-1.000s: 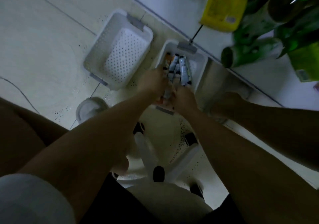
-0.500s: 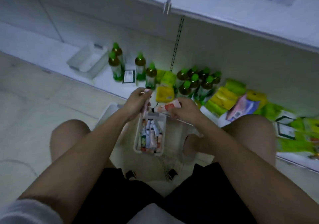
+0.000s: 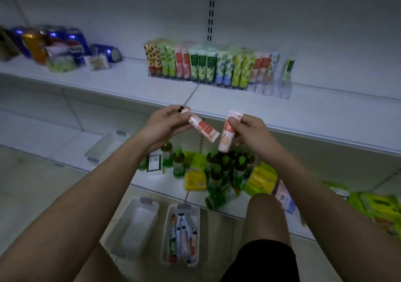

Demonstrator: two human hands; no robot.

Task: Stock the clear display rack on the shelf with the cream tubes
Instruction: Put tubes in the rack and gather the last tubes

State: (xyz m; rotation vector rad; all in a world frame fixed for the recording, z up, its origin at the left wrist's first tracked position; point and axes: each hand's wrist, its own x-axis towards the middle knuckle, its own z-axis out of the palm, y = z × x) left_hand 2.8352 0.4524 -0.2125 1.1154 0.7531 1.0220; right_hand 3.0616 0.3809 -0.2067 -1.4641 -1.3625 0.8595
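My left hand (image 3: 165, 123) grips a pink cream tube (image 3: 201, 128) with a black cap, held slanted in front of the shelf edge. In my right hand (image 3: 251, 129) is a second pink cream tube (image 3: 227, 136), hanging cap down. Both hands are raised below the clear display rack (image 3: 273, 87) on the white shelf (image 3: 121, 82). The rack holds several upright tubes along its left and middle; its right slots look bare. On the floor a white basket (image 3: 194, 213) holds several more tubes.
An empty white basket (image 3: 134, 229) lies left of the tube basket. Cans and packets (image 3: 54, 47) crowd the shelf's left end. Green bottles (image 3: 225, 166) and yellow packets (image 3: 196, 179) fill the lower shelf. My knees sit on both sides of the baskets.
My hands rose from the floor basket, each with a tube, up to the shelf edge. My view tilted up from the floor to the rack.
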